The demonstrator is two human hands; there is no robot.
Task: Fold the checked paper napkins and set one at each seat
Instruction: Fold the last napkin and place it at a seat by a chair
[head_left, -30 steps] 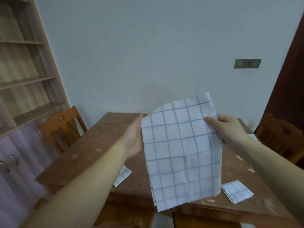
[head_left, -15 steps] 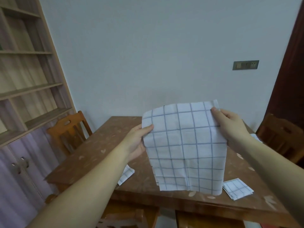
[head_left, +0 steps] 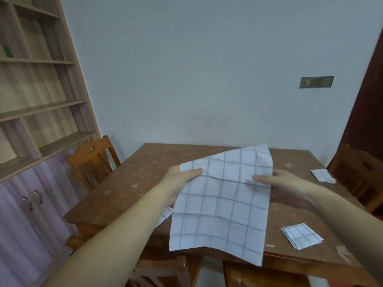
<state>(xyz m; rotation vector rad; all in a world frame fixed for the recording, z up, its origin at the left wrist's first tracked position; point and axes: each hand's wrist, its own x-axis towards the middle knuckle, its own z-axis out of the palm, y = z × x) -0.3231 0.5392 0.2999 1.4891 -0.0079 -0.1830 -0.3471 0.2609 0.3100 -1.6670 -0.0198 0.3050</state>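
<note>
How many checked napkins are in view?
4: the unfolded napkin held by the left hand and right hand; near-right folded napkin on the table; far-right folded napkin; a partly hidden napkin behind the left forearm. Others may be hidden.

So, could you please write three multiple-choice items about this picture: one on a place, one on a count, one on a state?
1. Where does the nearest folded napkin lie? A on a chair; B on the table, front right; C on a shelf.
2. How many folded napkins lie right of the held napkin? A none; B five; C two.
3. How is the held napkin? A pinched by both hands; B flat on the floor; C crumpled in one hand.

Answers: 1 B, it rests on the brown top near the edge. 2 C, the nearest one and the far folded napkin. 3 A, the left hand and the right hand each pinch a side.
</note>
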